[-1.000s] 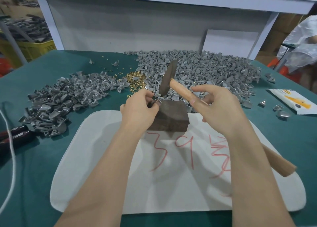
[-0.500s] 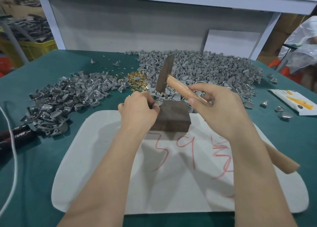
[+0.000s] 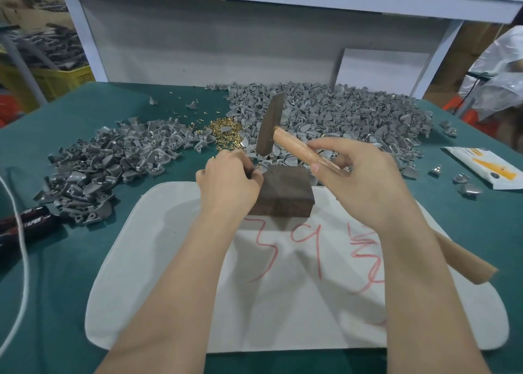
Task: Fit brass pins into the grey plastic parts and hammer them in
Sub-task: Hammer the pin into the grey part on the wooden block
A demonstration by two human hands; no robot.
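Note:
My right hand [image 3: 359, 181] grips the wooden handle of a hammer [image 3: 270, 127], whose dark metal head stands raised above a dark block [image 3: 285, 192]. At the block's left top edge, my left hand [image 3: 229, 181] pinches a small grey plastic part [image 3: 253, 172], mostly hidden by the fingers. A heap of brass pins [image 3: 225, 133] lies just beyond the hands. A large pile of grey plastic parts [image 3: 339, 119] spreads behind the block, and a second pile [image 3: 107, 161] lies at the left.
The block sits on a white pad [image 3: 169, 260] with red marks, on a green tabletop. A black-handled tool [image 3: 25, 223] and a white cord [image 3: 19, 260] lie at the left edge. A white and yellow packet [image 3: 486, 170] and loose parts lie right.
The hammer head has stayed raised while both hands shifted slightly left. My left hand keeps pinching the part at the block's edge.

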